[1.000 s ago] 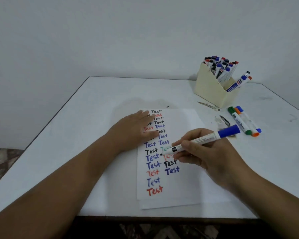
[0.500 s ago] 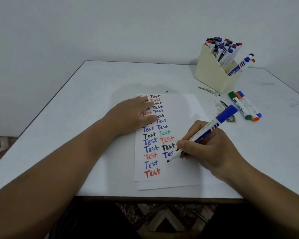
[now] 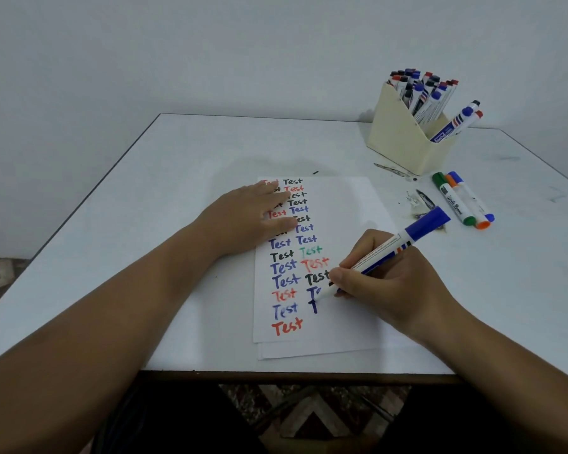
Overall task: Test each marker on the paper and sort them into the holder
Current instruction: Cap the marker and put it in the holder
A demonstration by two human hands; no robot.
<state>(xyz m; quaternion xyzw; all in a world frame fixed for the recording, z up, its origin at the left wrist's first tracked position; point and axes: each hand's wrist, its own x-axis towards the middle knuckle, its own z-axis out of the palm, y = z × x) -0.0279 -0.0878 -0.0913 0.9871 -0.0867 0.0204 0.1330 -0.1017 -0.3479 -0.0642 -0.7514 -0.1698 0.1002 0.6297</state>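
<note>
On the white bench (image 3: pixel 145 224), the white sheet of paper (image 3: pixel 341 322) is pressed flat by the left hand (image 3: pixel 243 221), fingers straight. The blue-capped white marker (image 3: pixel 384 253), pinched in the right hand (image 3: pixel 387 286), has been brought down since a second ago; a new blue stroke is begun. The cream holder (image 3: pixel 397 139) stands well apart.

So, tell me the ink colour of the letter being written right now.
Dark blue, as the head view shows: the marker in the right hand has just made a blue T.

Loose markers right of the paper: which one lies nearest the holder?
The green-capped marker, leftmost of the three lying side by side. The orange marker and blue marker lie to its right, farther from the cream holder.
</note>
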